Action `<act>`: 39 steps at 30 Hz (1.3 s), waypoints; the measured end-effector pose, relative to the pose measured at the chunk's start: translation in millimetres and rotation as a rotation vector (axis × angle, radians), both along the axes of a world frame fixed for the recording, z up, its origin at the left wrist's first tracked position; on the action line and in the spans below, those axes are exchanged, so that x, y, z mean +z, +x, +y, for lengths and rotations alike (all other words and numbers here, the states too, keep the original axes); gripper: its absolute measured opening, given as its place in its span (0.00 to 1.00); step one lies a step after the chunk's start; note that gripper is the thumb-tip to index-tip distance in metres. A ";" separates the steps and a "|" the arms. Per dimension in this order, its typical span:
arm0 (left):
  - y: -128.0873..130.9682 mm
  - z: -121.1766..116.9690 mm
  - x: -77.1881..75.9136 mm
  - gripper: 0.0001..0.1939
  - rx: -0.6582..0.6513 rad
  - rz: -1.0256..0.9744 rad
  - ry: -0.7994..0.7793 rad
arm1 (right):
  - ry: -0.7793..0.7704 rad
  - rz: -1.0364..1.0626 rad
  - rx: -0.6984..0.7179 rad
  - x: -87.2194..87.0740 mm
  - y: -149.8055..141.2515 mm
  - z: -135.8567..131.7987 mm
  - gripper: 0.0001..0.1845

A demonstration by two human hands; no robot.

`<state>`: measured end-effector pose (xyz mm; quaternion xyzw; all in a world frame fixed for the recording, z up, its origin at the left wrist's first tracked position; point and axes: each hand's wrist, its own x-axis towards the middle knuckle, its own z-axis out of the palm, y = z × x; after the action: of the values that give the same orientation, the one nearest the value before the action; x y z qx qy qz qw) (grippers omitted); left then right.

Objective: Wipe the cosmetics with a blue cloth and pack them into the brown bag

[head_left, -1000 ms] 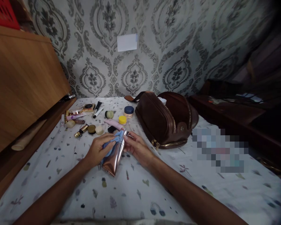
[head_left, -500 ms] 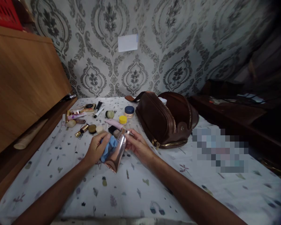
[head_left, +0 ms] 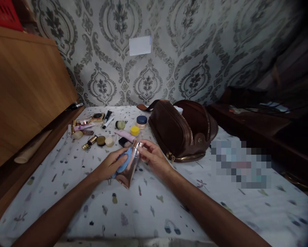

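A shiny rose-gold squeeze tube (head_left: 129,171) is tilted above the sheet, cap end up and away from me. My right hand (head_left: 154,157) grips it by the silver cap (head_left: 137,144) between thumb and fingers. Pressed to the tube's left side is a blue cloth (head_left: 125,164), which my left hand (head_left: 112,164) holds under its thumb. Just beyond the tube lie a black-capped item (head_left: 123,141), partly hidden, and a pale pink tube (head_left: 125,135). Left of these sit two small round jars (head_left: 105,141).
An unzipped brown leather bag (head_left: 173,133) stands right of the hands, a white item in its opening. Around the back lie a blue-lidded jar (head_left: 142,121), a yellow-lidded pot (head_left: 134,130) and several cosmetics (head_left: 84,125). A wooden cabinet (head_left: 27,92) borders the left.
My left hand has moved slightly right with the cloth, its thumb now lying over the cloth on the tube's side. My right hand keeps hold of the cap end.
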<state>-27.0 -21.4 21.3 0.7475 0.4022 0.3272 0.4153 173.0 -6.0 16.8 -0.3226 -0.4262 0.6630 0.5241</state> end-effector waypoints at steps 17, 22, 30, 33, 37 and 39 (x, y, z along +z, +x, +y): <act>-16.4 6.3 4.8 0.26 -0.020 -0.063 -0.421 | -0.003 0.181 -0.059 12.3 18.3 11.2 0.24; -26.5 9.8 12.1 0.26 0.050 -0.011 -0.372 | -0.014 0.168 0.020 12.6 21.0 10.0 0.24; -39.0 15.2 23.9 0.22 0.113 0.380 0.232 | 0.044 0.063 0.065 2.4 17.5 11.7 0.21; -33.9 11.1 22.5 0.18 0.154 0.524 0.446 | 0.095 -0.065 0.071 0.1 11.0 6.7 0.22; -15.9 -0.2 18.9 0.16 0.206 0.491 0.711 | 0.141 -0.158 0.044 -1.8 1.5 -0.1 0.23; -6.5 -5.6 18.1 0.17 0.175 0.449 0.852 | 0.157 -0.153 0.042 -2.0 -1.2 -1.9 0.24</act>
<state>-33.4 -27.0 39.4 0.8663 0.3737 0.3271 -0.0534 171.8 -7.8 14.8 -0.3213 -0.5223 0.6118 0.4997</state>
